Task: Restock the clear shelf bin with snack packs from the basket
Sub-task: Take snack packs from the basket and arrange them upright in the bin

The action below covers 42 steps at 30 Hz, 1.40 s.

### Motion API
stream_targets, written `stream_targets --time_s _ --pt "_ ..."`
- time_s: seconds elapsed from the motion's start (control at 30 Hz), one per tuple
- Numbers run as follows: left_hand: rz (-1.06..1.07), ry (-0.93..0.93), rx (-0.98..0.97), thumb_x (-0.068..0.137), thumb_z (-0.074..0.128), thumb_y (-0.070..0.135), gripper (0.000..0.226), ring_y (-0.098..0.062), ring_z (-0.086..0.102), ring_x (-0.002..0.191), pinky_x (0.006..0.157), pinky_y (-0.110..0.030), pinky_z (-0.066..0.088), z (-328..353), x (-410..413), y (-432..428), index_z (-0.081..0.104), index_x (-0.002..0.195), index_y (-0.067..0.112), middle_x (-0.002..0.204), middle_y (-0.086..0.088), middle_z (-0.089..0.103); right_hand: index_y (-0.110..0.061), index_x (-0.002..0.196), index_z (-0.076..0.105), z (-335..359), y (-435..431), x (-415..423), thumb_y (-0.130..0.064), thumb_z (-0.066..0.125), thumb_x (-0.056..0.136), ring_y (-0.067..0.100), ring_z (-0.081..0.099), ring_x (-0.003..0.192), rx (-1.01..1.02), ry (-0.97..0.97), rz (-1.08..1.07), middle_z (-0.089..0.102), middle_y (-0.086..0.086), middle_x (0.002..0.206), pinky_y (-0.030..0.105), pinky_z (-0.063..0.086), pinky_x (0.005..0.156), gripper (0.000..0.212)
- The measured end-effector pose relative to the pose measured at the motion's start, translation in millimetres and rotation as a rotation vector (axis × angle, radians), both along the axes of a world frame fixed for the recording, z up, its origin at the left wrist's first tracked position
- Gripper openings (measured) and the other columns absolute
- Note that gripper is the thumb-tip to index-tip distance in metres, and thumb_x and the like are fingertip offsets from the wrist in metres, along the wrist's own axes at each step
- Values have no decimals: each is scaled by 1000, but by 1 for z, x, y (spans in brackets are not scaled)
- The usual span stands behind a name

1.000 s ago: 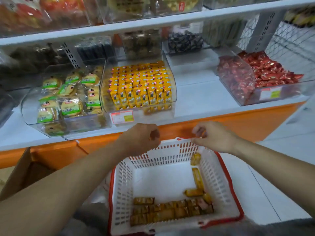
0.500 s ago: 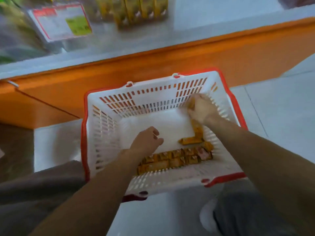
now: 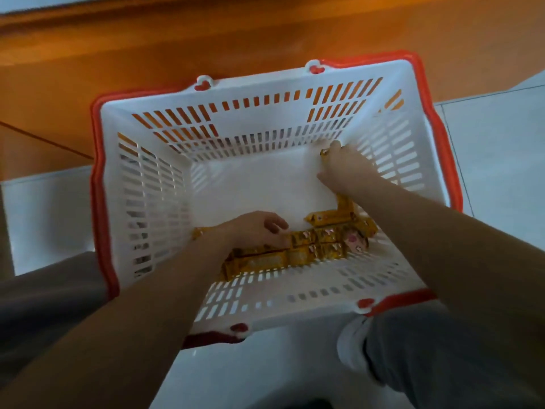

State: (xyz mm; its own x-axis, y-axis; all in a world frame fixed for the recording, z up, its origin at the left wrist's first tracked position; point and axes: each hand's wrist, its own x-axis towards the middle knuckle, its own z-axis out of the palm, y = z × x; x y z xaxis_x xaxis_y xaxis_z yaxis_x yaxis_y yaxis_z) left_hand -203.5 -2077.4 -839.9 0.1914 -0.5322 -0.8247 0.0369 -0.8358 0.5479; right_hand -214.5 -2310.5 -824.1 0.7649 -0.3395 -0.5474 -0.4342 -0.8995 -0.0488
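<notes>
The white basket with a red rim (image 3: 153,184) stands on the floor below me, and both of my hands are inside it. Several yellow snack packs (image 3: 327,240) lie in a row along the near side of its floor. My left hand (image 3: 256,228) is down on the left end of that row, with its fingers curled over the packs there. Over in the far right corner, my right hand (image 3: 345,169) has its fingers round a single yellow pack (image 3: 324,153), most of which it hides. The clear shelf bin is out of view.
The orange shelf base (image 3: 236,39) runs across the top, just behind the basket. Pale floor tiles (image 3: 495,137) lie to the right and left. My knees in grey trousers (image 3: 442,358) sit close to the basket's near rim.
My view has dropped from the shelf to the basket. Both hands came down from the far rim into it, the left reaching the row of packs and the right the far right corner.
</notes>
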Motion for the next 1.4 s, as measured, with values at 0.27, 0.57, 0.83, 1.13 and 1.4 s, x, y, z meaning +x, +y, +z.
stream_targets --time_s 0.27,0.57,0.83,1.13,1.4 --pt "34 -38 -39 89 78 37 45 -17 63 113 99 -36 51 -7 -1 6 64 131 29 128 1 66 -8 140 36 0 -1 -15 -23 51 99 38 55 111 186 39 -167 44 22 133 41 49 82 46" --pt "67 -145 -15 104 55 41 44 -19 56 116 92 -30 40 -15 -4 6 55 141 19 139 -5 59 -13 141 26 -4 3 -38 -22 67 88 35 57 102 315 83 -111 49 19 125 39 46 72 67" --pt "-10 -67 -55 92 71 47 55 -13 54 120 96 -29 37 -23 -9 -1 53 143 32 138 7 58 -6 132 36 -15 3 -34 -32 59 97 33 57 98 290 93 -133 57 19 121 35 39 70 50" --pt "45 -44 -9 82 75 61 78 -18 50 132 99 -30 33 -26 -5 -1 51 147 26 144 4 53 -13 109 52 -15 0 -29 -23 66 87 15 54 75 472 25 -268 56 3 89 30 45 58 27" --pt "1 44 49 75 79 65 77 -18 55 118 98 -35 43 -15 -6 -8 56 136 26 136 4 58 -18 111 50 -11 3 -28 -26 69 88 11 53 77 523 13 -261 57 3 97 28 45 59 31"
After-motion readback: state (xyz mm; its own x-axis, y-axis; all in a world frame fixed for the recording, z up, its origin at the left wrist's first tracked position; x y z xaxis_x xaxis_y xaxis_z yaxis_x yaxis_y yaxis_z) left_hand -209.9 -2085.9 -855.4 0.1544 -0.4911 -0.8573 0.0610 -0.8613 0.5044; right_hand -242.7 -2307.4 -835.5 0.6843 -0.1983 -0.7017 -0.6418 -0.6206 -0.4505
